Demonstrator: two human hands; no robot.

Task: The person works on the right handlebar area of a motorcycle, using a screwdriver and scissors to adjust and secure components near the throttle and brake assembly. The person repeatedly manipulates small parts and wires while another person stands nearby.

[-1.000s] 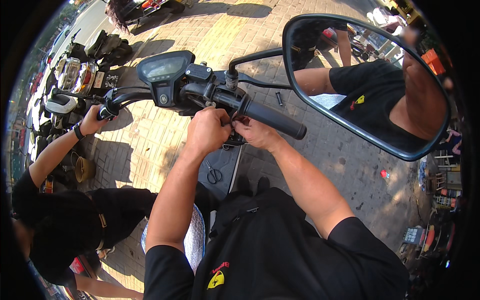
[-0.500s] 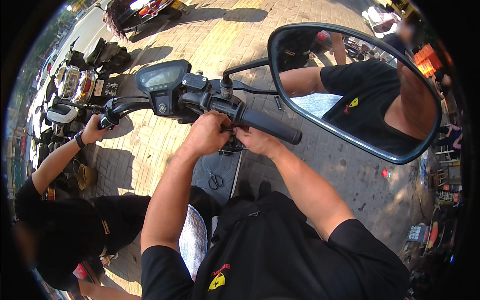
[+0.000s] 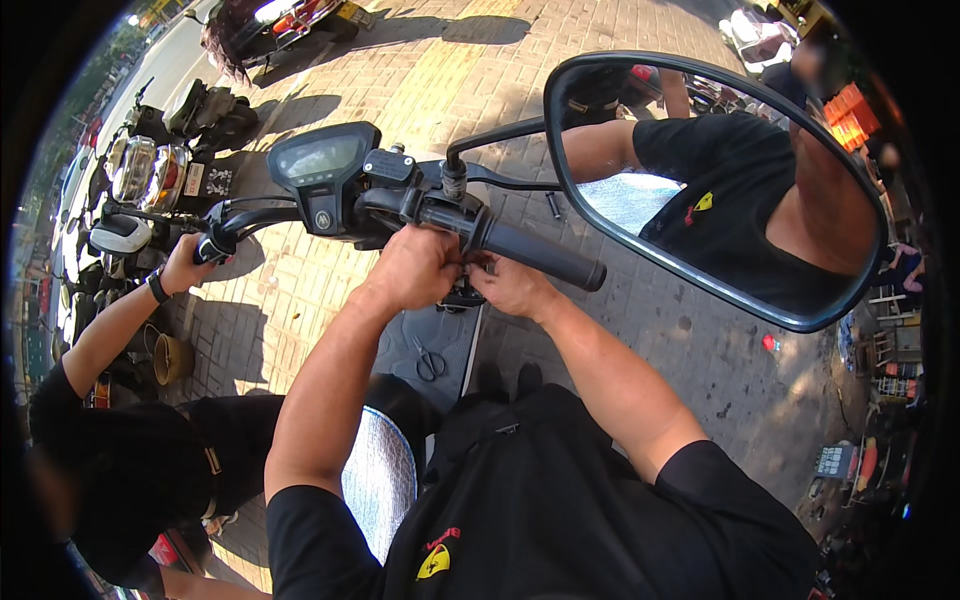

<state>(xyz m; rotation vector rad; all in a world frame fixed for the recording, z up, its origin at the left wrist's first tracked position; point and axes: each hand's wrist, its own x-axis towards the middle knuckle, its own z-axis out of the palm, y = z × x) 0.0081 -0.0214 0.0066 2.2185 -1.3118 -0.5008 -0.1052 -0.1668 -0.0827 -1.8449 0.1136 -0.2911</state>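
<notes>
Adjoining hands [image 3: 418,268] [image 3: 515,287] under handlebar [image 3: 545,255], wide pavement [image 3: 680,370] rightward

The fingers of the left hand [image 3: 420,268] and right hand [image 3: 510,285] nearly meet, whatever they pinch hidden. Just above and right of them juts a black rubber grip [image 3: 545,252]; up and left sits a display [image 3: 322,160]; farther upper right, a mirror [image 3: 720,205]. Below the fingers, scissors [image 3: 430,363] lie on a grey footboard [image 3: 398,332]. Well left, a co-worker's hand [image 3: 186,266] grasps the other grip [image 3: 212,246].
</notes>
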